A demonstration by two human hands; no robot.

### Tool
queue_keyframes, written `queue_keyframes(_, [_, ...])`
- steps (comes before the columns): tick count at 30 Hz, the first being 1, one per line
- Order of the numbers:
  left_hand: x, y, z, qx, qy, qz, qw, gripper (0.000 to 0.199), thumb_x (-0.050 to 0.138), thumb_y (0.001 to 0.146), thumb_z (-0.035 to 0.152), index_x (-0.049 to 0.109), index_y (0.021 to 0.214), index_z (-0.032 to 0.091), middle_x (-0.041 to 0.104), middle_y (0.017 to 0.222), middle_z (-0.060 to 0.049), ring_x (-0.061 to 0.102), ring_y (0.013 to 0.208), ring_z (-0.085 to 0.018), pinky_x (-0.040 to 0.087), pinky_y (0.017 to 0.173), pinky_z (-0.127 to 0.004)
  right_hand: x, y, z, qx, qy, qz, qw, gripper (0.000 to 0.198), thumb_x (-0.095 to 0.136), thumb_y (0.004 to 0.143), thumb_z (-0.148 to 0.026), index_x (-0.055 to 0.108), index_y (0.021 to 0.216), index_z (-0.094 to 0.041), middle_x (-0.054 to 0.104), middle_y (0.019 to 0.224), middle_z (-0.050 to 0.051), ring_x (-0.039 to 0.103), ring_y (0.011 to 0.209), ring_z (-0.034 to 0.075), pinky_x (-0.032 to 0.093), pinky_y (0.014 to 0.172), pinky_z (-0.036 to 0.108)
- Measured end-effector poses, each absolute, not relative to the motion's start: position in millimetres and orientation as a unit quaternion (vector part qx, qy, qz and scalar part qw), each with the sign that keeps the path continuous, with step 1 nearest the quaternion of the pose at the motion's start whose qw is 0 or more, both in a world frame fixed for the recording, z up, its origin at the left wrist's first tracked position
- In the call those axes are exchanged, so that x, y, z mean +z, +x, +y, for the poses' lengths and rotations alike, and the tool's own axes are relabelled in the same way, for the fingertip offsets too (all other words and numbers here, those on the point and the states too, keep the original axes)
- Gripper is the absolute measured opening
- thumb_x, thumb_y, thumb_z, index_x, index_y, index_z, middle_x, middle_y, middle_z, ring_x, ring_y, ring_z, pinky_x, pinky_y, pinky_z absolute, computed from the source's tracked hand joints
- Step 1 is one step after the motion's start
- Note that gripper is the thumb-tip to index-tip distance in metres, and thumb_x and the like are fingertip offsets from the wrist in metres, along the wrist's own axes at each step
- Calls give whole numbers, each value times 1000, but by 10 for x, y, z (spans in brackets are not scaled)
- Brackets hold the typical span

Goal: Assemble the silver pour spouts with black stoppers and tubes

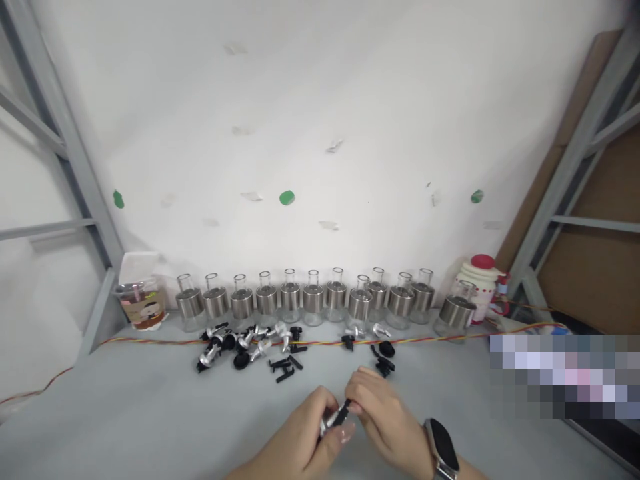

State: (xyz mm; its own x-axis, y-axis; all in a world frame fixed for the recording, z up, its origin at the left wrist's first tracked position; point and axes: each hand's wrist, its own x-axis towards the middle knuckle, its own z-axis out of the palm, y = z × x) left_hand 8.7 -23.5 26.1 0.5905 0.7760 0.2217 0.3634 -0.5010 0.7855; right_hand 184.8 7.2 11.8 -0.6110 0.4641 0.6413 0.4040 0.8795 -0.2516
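Note:
Between both hands is a small silver-and-black pourer top, partly covered by fingers. My left hand is closed around its silver part, with the thumb along the near side. The fingers of my right hand pinch the black end; a watch sits on that wrist. Beyond my left hand lie several loose black levers and a pile of silver pourer tops with black parts. Past my right hand are black round caps and a couple of silver tops.
A row of glass bottles with steel bands stands along the white wall. A twisted red-yellow wire crosses the grey table. A clear cup in a printed sleeve stands left, a red-lidded bottle right. A blurred-out object lies at far right.

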Motion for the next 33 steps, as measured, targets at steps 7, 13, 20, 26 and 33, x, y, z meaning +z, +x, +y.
queue_keyframes(7, [316, 108, -256, 272, 819, 349, 366, 25, 24, 88, 39, 37, 83, 18, 36, 67, 2, 37, 64, -12, 33, 60, -23, 74, 1825, 79, -3, -222, -888, 403, 26, 20, 90, -19, 41, 75, -18, 45, 60, 1, 38, 57, 14, 32, 55, 28])
queue_keyframes(13, [321, 101, -260, 292, 768, 357, 445, 32, 21, 88, 42, 39, 76, 19, 38, 66, 2, 39, 61, -11, 34, 61, -22, 47, 1805, 57, 18, -243, -880, 408, 25, 20, 91, -18, 41, 76, -19, 44, 60, 0, 39, 57, 14, 33, 56, 28])
queue_keyframes(20, [246, 149, -270, 331, 622, 404, 584, 42, 28, 82, 55, 43, 72, 18, 41, 60, 4, 36, 51, -8, 30, 50, -21, 47, 1774, 32, 50, -274, -876, 394, 22, 21, 91, -21, 41, 82, -19, 47, 65, 1, 42, 60, 15, 36, 60, 29])
queue_keyframes(26, [225, 180, -256, 366, 571, 405, 614, 43, 36, 78, 58, 45, 66, 17, 42, 53, 5, 36, 46, -7, 27, 45, -20, 3, 1753, 12, 91, -291, -869, 390, 20, 22, 91, -21, 41, 84, -20, 50, 68, 2, 44, 63, 16, 37, 61, 28])
queue_keyframes(33, [247, 187, -295, 394, 490, 468, 621, 41, 48, 69, 59, 51, 72, 18, 44, 52, 6, 37, 47, -8, 30, 48, -20, -35, 1727, 7, 98, -298, -868, 384, 20, 23, 91, -22, 41, 82, -20, 51, 70, 3, 45, 64, 16, 37, 61, 27])
